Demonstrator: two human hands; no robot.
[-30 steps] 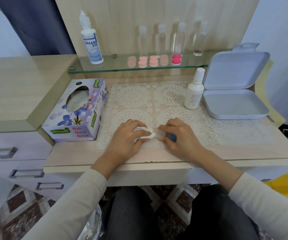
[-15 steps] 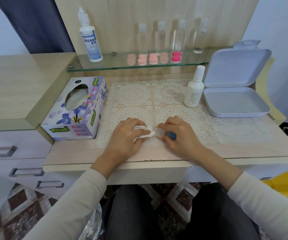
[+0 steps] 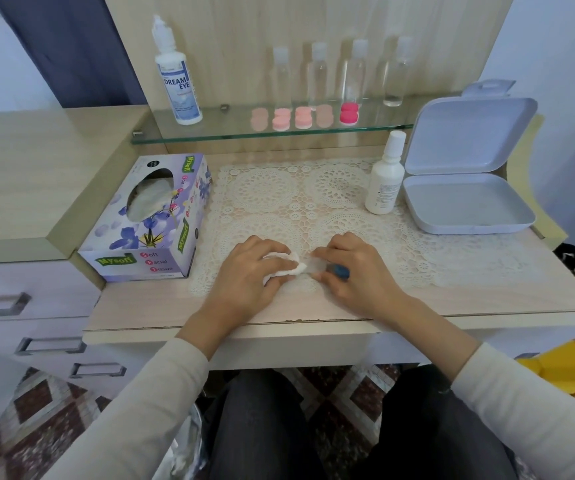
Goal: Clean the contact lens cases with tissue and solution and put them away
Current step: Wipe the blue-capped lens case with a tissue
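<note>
**A:** Where is the case being cleaned?

**B:** A small clear plastic contact lens case with a blue cap [image 3: 338,270] sits on the cream lace mat [image 3: 265,192], near the front edge of the pale wooden surface [image 3: 487,299]. The right hand [image 3: 360,273] has its grip pinched on it.

**A:** And the left hand [image 3: 246,277]?

**B:** Its grip is curled around a crumpled white tissue [image 3: 291,268], pressed against the case's clear end.

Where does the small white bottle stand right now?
In the head view, the small white bottle stands upright on the lace mat, right of centre, just left of the open pale box.
</note>
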